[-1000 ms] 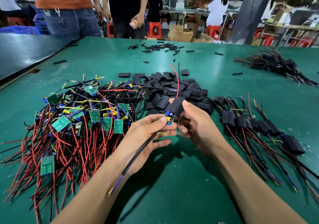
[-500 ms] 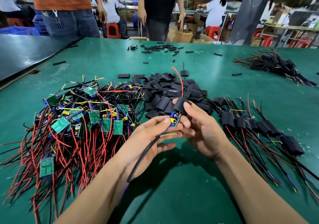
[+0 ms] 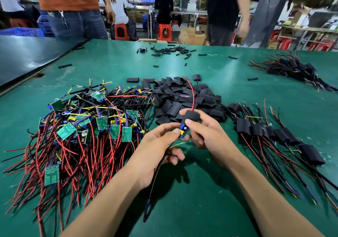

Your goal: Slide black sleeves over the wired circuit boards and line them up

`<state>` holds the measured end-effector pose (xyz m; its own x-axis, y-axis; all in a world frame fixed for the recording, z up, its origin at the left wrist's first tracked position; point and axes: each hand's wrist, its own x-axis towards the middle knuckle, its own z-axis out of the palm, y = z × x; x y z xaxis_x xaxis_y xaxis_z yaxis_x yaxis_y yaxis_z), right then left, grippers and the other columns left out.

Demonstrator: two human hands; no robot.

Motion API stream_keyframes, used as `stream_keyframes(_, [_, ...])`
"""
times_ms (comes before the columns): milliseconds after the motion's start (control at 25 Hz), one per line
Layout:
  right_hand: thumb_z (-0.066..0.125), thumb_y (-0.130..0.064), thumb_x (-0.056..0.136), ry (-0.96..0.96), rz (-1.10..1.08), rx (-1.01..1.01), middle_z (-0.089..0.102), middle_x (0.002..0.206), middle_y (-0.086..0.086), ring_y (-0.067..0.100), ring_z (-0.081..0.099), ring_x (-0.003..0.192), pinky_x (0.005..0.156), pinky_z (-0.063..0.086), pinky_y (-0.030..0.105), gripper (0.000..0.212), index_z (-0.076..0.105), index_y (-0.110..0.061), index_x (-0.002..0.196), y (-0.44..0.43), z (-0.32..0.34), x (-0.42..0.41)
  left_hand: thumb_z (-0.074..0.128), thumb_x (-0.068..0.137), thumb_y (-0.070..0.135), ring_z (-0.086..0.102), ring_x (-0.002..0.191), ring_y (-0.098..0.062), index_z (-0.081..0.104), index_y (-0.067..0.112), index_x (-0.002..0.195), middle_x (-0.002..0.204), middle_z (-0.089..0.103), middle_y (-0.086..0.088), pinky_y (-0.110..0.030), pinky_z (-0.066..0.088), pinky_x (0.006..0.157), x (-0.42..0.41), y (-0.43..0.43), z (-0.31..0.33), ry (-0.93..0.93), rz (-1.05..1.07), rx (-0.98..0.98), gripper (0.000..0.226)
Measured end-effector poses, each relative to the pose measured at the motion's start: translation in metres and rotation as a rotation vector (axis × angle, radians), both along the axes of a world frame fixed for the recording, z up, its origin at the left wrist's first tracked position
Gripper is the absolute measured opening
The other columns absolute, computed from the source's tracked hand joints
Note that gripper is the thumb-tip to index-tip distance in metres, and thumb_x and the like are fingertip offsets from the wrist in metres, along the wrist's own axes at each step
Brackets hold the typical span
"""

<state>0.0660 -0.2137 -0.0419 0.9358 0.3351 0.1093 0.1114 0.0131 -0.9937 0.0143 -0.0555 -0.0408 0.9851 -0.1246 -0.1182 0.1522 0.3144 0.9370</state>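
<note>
Green table (image 3: 237, 76): left hand (image 3: 155, 151) pinches circuit board (image 3: 183, 130); right hand (image 3: 210, 136) grips sleeve (image 3: 192, 117).

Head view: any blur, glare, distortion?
Head view: left hand, right hand, small wired circuit board and black tubular sleeve sharp; person in black clothes motion-blurred; soft glare on dark glossy tabletop; hand shadows on green table mat; wide-angle bending at edges.

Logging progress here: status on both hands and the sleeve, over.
Left hand pinches circuit board at exposed end. Right hand grips black sleeve, partway over board. Nothing in the way.
</note>
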Motion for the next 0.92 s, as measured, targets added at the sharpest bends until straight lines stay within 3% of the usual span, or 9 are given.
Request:
stream_keyframes(160, [0.045,-0.045,0.099,0.023,0.008,0.002,0.04,0.047,-0.008,0.007,0.031,0.042,0.043,0.027,0.014,0.027,0.07,-0.037,0.105,0.007,0.001,-0.003,0.058,0.096,0.018,0.045,0.046,-0.017,0.071,0.022,0.116,0.085,0.069,-0.006,-0.022,0.036,0.042,0.003,0.002,0.0,-0.003,-0.002,-0.079,0.024])
stream_keyframes(240, [0.031,-0.052,0.105,0.065,-0.007,-0.024,0.038,0.044,-0.006,0.009,0.029,0.041,0.041,0.025,0.015,0.052,0.074,-0.043,0.078,0.006,0.003,-0.002,0.058,0.095,0.016,0.046,0.044,-0.016,0.073,0.02,0.109,0.084,0.07,-0.009,-0.021,0.035,0.04,0.006,0.003,-0.001,0.04,0.018,-0.147,0.021])
stream_keyframes(280, [0.028,-0.054,0.105,0.089,-0.028,-0.02,0.039,0.045,-0.005,0.01,0.029,0.042,0.041,0.024,0.016,0.058,0.075,-0.04,0.074,0.005,0.003,-0.001,0.058,0.094,0.016,0.046,0.043,-0.016,0.074,0.02,0.106,0.084,0.07,-0.01,-0.021,0.036,0.04,0.007,0.003,-0.002,0.053,0.022,-0.166,0.02])
stream_keyframes(360, [0.035,-0.058,0.1,0.095,-0.066,-0.014,0.045,0.05,-0.003,0.01,0.03,0.044,0.042,0.025,0.017,0.061,0.074,-0.012,0.097,0.002,0.003,0.004,0.06,0.091,0.017,0.046,0.043,-0.016,0.073,0.017,0.108,0.084,0.071,-0.01,-0.021,0.036,0.04,0.008,0.005,-0.003,0.066,0.003,-0.18,0.021])
stream_keyframes(400, [0.04,-0.059,0.095,0.095,-0.067,-0.001,0.047,0.052,-0.004,0.009,0.031,0.044,0.043,0.026,0.017,0.068,0.066,0.002,0.109,0.001,0.002,0.005,0.062,0.087,0.019,0.045,0.042,-0.016,0.072,0.015,0.109,0.084,0.071,-0.01,-0.021,0.036,0.04,0.009,0.005,-0.004,0.068,-0.019,-0.186,0.024])
stream_keyframes(440, [0.046,-0.061,0.092,0.107,-0.055,0.044,0.047,0.054,-0.005,0.009,0.031,0.044,0.044,0.025,0.018,0.072,0.062,0.005,0.116,-0.001,0.001,0.006,0.064,0.083,0.022,0.045,0.041,-0.016,0.072,0.014,0.108,0.084,0.071,-0.01,-0.021,0.036,0.04,0.01,0.006,-0.004,0.07,-0.046,-0.194,0.028])
stream_keyframes(600, [0.064,-0.064,0.078,0.12,0.042,0.258,0.041,0.06,-0.004,0.009,0.028,0.048,0.047,0.022,0.021,0.057,0.075,-0.019,0.111,0.0,0.003,0.004,0.069,0.073,0.029,0.045,0.04,-0.014,0.079,0.02,0.095,0.083,0.071,-0.007,-0.022,0.037,0.04,0.012,0.006,-0.006,0.035,-0.145,-0.209,0.025])
stream_keyframes(800, [0.067,-0.054,0.082,0.055,-0.072,0.299,0.045,0.064,-0.001,0.009,0.036,0.05,0.047,0.031,0.018,0.042,0.075,-0.014,0.091,0.0,0.005,0.002,0.068,0.079,0.031,0.045,0.041,-0.011,0.075,0.016,0.085,0.088,0.072,-0.005,-0.021,0.036,0.039,0.014,0.007,-0.01,0.006,-0.119,-0.241,0.018])
stream_keyframes(920, [0.063,-0.046,0.088,0.014,-0.124,0.261,0.058,0.066,0.002,0.011,0.042,0.048,0.047,0.035,0.019,0.045,0.068,-0.002,0.086,0.001,0.006,0.002,0.069,0.077,0.031,0.045,0.04,-0.01,0.067,0.015,0.082,0.086,0.072,-0.005,-0.021,0.036,0.038,0.016,0.008,-0.009,0.017,-0.109,-0.272,0.016])
